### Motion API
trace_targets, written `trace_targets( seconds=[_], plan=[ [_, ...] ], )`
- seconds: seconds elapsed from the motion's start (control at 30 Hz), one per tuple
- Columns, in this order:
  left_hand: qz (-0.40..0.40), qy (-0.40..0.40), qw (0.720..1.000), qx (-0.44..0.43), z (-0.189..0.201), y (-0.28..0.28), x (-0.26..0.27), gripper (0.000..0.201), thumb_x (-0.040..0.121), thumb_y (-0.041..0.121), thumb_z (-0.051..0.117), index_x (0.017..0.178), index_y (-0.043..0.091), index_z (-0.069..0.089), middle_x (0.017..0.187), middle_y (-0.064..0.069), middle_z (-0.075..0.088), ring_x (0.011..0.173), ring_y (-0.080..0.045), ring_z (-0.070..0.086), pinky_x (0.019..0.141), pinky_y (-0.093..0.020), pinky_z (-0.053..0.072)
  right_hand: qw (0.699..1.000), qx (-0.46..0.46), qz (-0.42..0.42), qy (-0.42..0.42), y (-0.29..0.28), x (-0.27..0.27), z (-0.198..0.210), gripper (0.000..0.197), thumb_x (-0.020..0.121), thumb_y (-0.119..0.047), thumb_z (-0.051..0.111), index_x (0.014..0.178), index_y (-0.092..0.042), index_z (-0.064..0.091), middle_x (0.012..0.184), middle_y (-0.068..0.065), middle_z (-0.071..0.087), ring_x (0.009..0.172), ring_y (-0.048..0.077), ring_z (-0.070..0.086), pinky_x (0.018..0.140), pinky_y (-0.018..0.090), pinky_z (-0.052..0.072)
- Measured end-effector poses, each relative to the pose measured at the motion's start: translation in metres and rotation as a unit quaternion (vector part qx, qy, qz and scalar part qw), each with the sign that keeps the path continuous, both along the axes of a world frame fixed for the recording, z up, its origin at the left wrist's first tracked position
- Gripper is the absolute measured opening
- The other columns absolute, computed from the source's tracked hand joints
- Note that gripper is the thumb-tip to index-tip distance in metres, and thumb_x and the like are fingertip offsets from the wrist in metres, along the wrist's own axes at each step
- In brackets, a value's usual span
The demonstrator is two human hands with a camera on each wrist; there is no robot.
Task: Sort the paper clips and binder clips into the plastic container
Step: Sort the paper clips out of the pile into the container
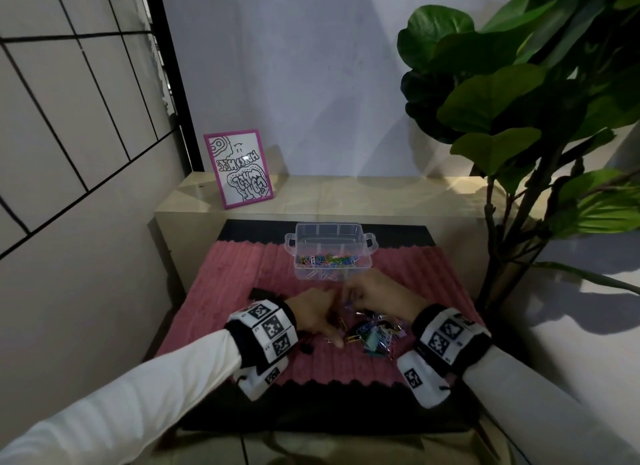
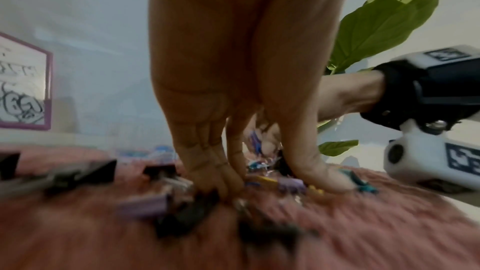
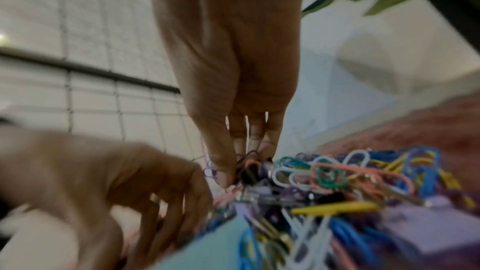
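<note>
Head view showed both hands in the tangled clip pile (image 1: 375,333); right hand (image 1: 377,300) pinched clips, left hand (image 1: 317,314) grip unclear. Linked clips risked mis-sorting into the container (image 1: 330,253).

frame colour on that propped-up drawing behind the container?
Pink-purple frame around a black-and-white doodle; clearest in the head view.

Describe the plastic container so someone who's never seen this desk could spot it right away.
Find the pink ribbed mat below the pale ledge. At its far edge, beyond both hands, stands the plastic container. It is the only clear box there, with side handles, inner dividers and coloured paper clips in its near compartments.
</note>
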State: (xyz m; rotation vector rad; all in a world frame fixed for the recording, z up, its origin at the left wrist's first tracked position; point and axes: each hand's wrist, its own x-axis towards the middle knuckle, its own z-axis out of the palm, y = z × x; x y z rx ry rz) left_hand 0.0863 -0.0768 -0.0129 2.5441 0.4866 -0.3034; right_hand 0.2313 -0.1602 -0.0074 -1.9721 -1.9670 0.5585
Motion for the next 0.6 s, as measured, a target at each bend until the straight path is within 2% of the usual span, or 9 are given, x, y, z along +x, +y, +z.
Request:
trace_targets(
  seconds=[0.03,0.07,0.17,0.23,0.3,0.37,0.47,0.53,0.6],
  plan=[
    [0.001,0.009,1.0,0.005,-0.003,-0.002,-0.001,0.064,0.068,0.031,0.078,0.116,0.004,0.046,0.117,-0.01,0.059,0.106,-0.024,0.054,0.081,-0.025,0.039,0.998,0.013,-0.031,0.057,-0.002,0.005,0.002,0.012,0.078,-0.001,0.067,0.089,-0.005,0.069,0.086,0.007,0.07,0.068,0.003,0.06,0.06,0.006,0.043],
    [-0.001,0.007,1.0,0.008,-0.007,-0.002,-0.002,0.06,0.067,0.029,0.078,0.112,0.003,0.048,0.113,-0.012,0.061,0.104,-0.026,0.056,0.08,-0.027,0.04,0.992,0.026,-0.06,0.11,-0.004,0.011,0.003,0.011,0.076,-0.002,0.069,0.087,-0.005,0.07,0.082,0.005,0.07,0.065,0.0,0.061,0.061,0.006,0.045],
    [0.005,-0.014,1.0,0.003,-0.011,-0.001,-0.002,0.038,0.068,0.021,0.077,0.096,0.003,0.059,0.102,-0.014,0.067,0.096,-0.028,0.06,0.071,-0.025,0.038,0.961,0.031,-0.107,0.255,-0.01,0.024,0.006,0.01,0.076,-0.001,0.071,0.086,-0.002,0.069,0.077,0.004,0.071,0.071,0.009,0.067,0.071,0.022,0.055],
    [-0.002,-0.006,1.0,0.01,-0.009,0.002,0.001,0.03,0.071,0.02,0.074,0.094,0.003,0.064,0.101,-0.013,0.068,0.095,-0.025,0.061,0.068,-0.022,0.035,0.924,0.007,-0.128,0.359,-0.013,0.026,0.006,0.009,0.079,0.002,0.066,0.087,-0.002,0.067,0.071,-0.002,0.072,0.07,0.011,0.068,0.067,0.023,0.057],
    [-0.023,0.0,1.0,0.014,-0.004,0.003,0.003,0.028,0.075,0.02,0.072,0.096,0.003,0.067,0.103,-0.012,0.069,0.094,-0.024,0.062,0.068,-0.019,0.035,0.889,-0.016,-0.14,0.437,-0.016,0.025,0.005,0.008,0.082,0.003,0.063,0.088,-0.001,0.064,0.072,-0.003,0.072,0.072,0.013,0.069,0.065,0.022,0.056],
    [-0.035,0.001,0.999,0.0,0.001,0.007,0.003,0.026,0.077,0.019,0.071,0.098,0.004,0.068,0.102,-0.012,0.07,0.087,-0.018,0.062,0.062,-0.013,0.037,0.865,-0.031,-0.145,0.48,-0.018,0.024,0.004,0.006,0.085,0.002,0.059,0.088,-0.002,0.063,0.078,0.0,0.071,0.077,0.015,0.069,0.068,0.023,0.056],
    [-0.014,-0.019,0.998,-0.053,0.008,0.019,-0.003,0.023,0.078,0.019,0.071,0.097,0.006,0.068,0.094,-0.009,0.07,0.066,0.002,0.056,0.061,-0.004,0.038,0.846,-0.053,-0.151,0.509,-0.02,0.024,0.0,0.014,0.088,0.001,0.056,0.082,-0.008,0.064,0.08,0.002,0.07,0.079,0.016,0.07,0.076,0.026,0.058],
    [0.012,-0.043,0.995,-0.09,0.016,0.029,-0.011,0.022,0.077,0.019,0.071,0.097,0.009,0.069,0.089,-0.001,0.07,0.062,0.011,0.056,0.066,-0.002,0.04,0.845,-0.059,-0.153,0.509,-0.018,0.025,-0.001,0.014,0.088,0.0,0.056,0.081,-0.01,0.064,0.082,0.004,0.069,0.077,0.015,0.069,0.076,0.026,0.057],
    [0.037,-0.071,0.99,-0.115,0.026,0.041,-0.021,0.018,0.077,0.018,0.071,0.094,0.011,0.069,0.081,0.011,0.067,0.065,0.01,0.057,0.068,-0.007,0.045,0.848,-0.053,-0.155,0.504,-0.014,0.027,0.002,0.012,0.088,0.0,0.056,0.085,-0.007,0.064,0.084,0.007,0.067,0.074,0.014,0.068,0.071,0.023,0.058]
  ],
)
